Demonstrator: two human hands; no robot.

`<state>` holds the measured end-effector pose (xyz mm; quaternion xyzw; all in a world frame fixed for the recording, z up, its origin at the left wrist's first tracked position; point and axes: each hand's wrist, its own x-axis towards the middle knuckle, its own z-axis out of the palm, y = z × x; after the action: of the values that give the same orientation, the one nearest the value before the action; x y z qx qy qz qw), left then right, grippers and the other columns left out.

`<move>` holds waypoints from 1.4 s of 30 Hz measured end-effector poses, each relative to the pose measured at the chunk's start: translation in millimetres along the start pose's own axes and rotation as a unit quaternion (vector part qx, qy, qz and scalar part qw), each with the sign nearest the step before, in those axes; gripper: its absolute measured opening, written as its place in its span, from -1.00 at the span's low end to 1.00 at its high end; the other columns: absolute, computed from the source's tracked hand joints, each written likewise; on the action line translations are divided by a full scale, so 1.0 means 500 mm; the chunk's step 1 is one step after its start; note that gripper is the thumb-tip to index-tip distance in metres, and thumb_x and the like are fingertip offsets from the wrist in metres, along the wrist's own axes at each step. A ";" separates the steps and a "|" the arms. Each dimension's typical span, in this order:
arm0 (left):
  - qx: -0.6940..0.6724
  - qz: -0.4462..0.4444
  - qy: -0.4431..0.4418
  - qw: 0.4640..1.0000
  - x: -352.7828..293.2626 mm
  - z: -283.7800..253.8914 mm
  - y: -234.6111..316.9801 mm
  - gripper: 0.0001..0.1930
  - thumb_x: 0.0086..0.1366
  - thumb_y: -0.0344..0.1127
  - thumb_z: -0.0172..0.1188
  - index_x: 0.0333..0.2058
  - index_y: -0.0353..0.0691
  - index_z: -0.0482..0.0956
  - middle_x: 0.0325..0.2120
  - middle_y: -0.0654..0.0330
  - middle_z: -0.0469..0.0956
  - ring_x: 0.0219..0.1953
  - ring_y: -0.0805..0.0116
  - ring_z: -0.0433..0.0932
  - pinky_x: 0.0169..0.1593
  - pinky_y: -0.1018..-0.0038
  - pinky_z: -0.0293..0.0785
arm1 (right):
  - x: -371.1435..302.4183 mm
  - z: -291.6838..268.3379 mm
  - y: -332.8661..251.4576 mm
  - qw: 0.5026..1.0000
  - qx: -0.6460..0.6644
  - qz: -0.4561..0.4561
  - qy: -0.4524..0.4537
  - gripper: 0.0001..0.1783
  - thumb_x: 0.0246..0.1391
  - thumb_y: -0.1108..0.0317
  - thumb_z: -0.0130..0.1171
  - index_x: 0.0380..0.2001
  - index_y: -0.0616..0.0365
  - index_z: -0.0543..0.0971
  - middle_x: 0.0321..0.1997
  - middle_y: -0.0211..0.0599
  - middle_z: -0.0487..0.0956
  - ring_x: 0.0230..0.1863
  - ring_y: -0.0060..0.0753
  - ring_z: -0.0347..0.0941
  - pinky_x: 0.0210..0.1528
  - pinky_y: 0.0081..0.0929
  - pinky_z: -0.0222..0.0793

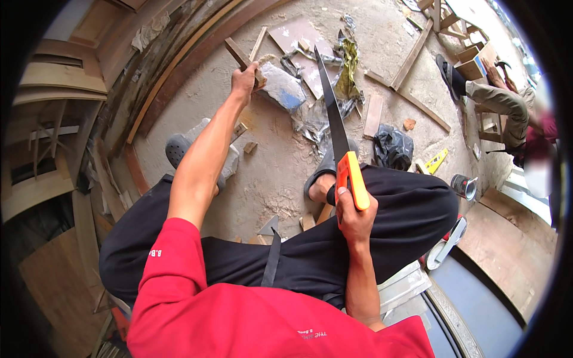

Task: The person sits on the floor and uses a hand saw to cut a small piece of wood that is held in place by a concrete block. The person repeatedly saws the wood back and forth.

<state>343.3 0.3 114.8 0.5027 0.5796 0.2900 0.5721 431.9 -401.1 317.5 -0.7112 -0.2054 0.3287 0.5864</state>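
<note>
My right hand (356, 216) is wrapped round the orange and yellow handle of a handsaw (335, 116). Its long dark blade points up and away from me, in the air over the floor litter. With my left arm stretched forward, my left hand (243, 83) grips a short strip of wood (237, 52). Close beside that hand lies a pale concrete block (283, 88) with a blue patch. The saw blade is apart from the wood strip. My left fingers are partly hidden behind the hand.
A black plastic bag (393, 147), a yellow spirit level (436, 160) and a tin can (464, 186) lie on my right. Crumpled foil sheeting (313, 128) and wooden battens (412, 55) are scattered ahead. Another person (507, 107) sits at the far right, holding a wooden box (473, 61).
</note>
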 end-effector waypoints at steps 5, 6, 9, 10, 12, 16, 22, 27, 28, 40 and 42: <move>-0.257 -0.139 -0.063 0.954 -0.295 0.025 0.216 -0.76 0.18 -0.11 0.21 -0.46 -0.10 0.40 -0.63 0.26 0.45 -0.66 0.39 0.46 -0.60 0.47 0.41 | -0.077 -0.017 -0.067 1.000 0.008 0.023 -0.011 -0.84 0.12 0.44 0.18 -0.47 0.33 0.55 -0.61 -0.46 0.47 -0.53 -0.68 0.32 -0.45 -0.57 0.30; -0.285 -0.164 -0.058 0.942 -0.336 0.015 0.237 -0.77 0.19 -0.12 0.19 -0.47 -0.08 0.39 -0.64 0.29 0.44 -0.66 0.39 0.45 -0.59 0.48 0.41 | -0.092 -0.008 -0.070 1.000 0.006 0.018 -0.008 -0.84 0.13 0.44 0.18 -0.48 0.32 0.54 -0.62 -0.47 0.45 -0.54 -0.69 0.29 -0.46 -0.58 0.28; -0.388 -0.217 -0.112 0.889 -0.431 -0.025 0.273 -0.75 0.22 -0.09 0.13 -0.55 -0.03 0.38 -0.69 0.41 0.39 -0.66 0.50 0.41 -0.58 0.55 0.34 | -0.130 0.045 -0.092 1.000 -0.003 -0.014 -0.001 -0.81 0.15 0.42 0.21 -0.48 0.30 0.52 -0.63 -0.54 0.36 -0.55 -0.71 0.18 -0.50 -0.61 0.19; -0.404 -0.235 -0.131 0.874 -0.463 -0.037 0.279 -0.74 0.22 -0.08 0.12 -0.56 -0.02 0.38 -0.71 0.43 0.38 -0.67 0.50 0.40 -0.58 0.54 0.32 | -0.138 0.062 -0.106 1.000 -0.002 -0.025 0.003 -0.82 0.15 0.41 0.22 -0.46 0.31 0.53 -0.63 -0.54 0.37 -0.55 -0.71 0.19 -0.50 -0.62 0.19; -0.438 -0.272 -0.166 0.841 -0.520 -0.069 0.280 -0.73 0.23 -0.05 0.08 -0.58 0.00 0.38 -0.74 0.46 0.35 -0.69 0.51 0.37 -0.57 0.53 0.27 | -0.153 0.095 -0.135 0.999 -0.003 -0.046 0.009 -0.82 0.15 0.39 0.25 -0.42 0.31 0.55 -0.62 -0.54 0.38 -0.55 -0.72 0.20 -0.49 -0.64 0.19; -0.503 -0.317 -0.236 0.768 -0.598 -0.121 0.285 -0.71 0.22 0.02 0.04 -0.59 0.04 0.36 -0.76 0.40 0.34 -0.74 0.45 0.32 -0.61 0.49 0.19 | -0.171 0.143 -0.212 0.991 -0.037 -0.131 0.018 -0.76 0.12 0.40 0.28 -0.21 0.37 0.59 -0.42 -0.29 0.61 -0.36 -0.61 0.48 -0.28 -0.58 0.42; -0.515 -0.267 -0.287 0.762 -0.704 -0.176 0.357 -0.68 0.28 0.04 0.01 -0.45 -0.08 0.38 -0.67 0.36 0.37 -0.69 0.47 0.36 -0.55 0.49 0.39 | -0.176 0.177 -0.320 0.965 -0.133 -0.228 -0.005 -0.73 0.06 0.42 0.34 -0.16 0.29 0.62 -0.32 -0.34 0.59 -0.35 -0.59 0.48 -0.25 -0.61 0.41; -0.471 -0.226 -0.277 0.806 -0.784 -0.173 0.410 -0.62 0.28 0.07 -0.06 -0.43 -0.13 0.47 -0.59 0.31 0.43 -0.53 0.42 0.46 -0.34 0.53 0.50 | -0.215 0.191 -0.340 0.941 -0.169 -0.294 0.003 -0.77 0.00 0.47 0.35 -0.21 0.21 0.66 -0.25 -0.28 0.57 -0.31 -0.41 0.55 -0.22 -0.51 0.45; -0.487 -0.201 -0.299 0.796 -0.783 -0.167 0.401 -0.62 0.29 0.06 -0.08 -0.46 -0.12 0.46 -0.60 0.30 0.44 -0.54 0.45 0.45 -0.35 0.50 0.49 | -0.223 0.187 -0.345 0.933 -0.175 -0.314 0.004 -0.77 -0.01 0.47 0.35 -0.22 0.21 0.66 -0.25 -0.27 0.58 -0.29 -0.37 0.56 -0.20 -0.49 0.45; -0.411 -0.180 -0.349 0.823 -0.948 -0.104 0.444 -0.68 0.34 -0.05 -0.09 -0.24 -0.17 0.48 -0.41 0.25 0.54 -0.46 0.41 0.54 -0.29 0.41 0.53 | -0.338 0.052 -0.401 0.921 -0.202 -0.326 0.064 -0.85 0.03 0.47 0.27 -0.30 0.27 0.59 -0.32 -0.14 0.57 -0.27 -0.11 0.55 -0.20 -0.31 0.44; -0.392 -0.154 -0.315 0.850 -0.970 -0.099 0.439 -0.68 0.33 -0.05 -0.08 -0.27 -0.17 0.49 -0.43 0.25 0.55 -0.46 0.42 0.55 -0.31 0.43 0.52 | -0.357 0.040 -0.400 0.916 -0.212 -0.336 0.061 -0.81 0.08 0.46 0.25 -0.24 0.32 0.56 -0.32 -0.14 0.55 -0.28 -0.19 0.51 -0.21 -0.36 0.41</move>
<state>273.3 -360.0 503.8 0.2053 0.2765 0.2271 0.9109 311.6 -462.5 549.9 -0.7265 -0.4614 0.0173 0.5090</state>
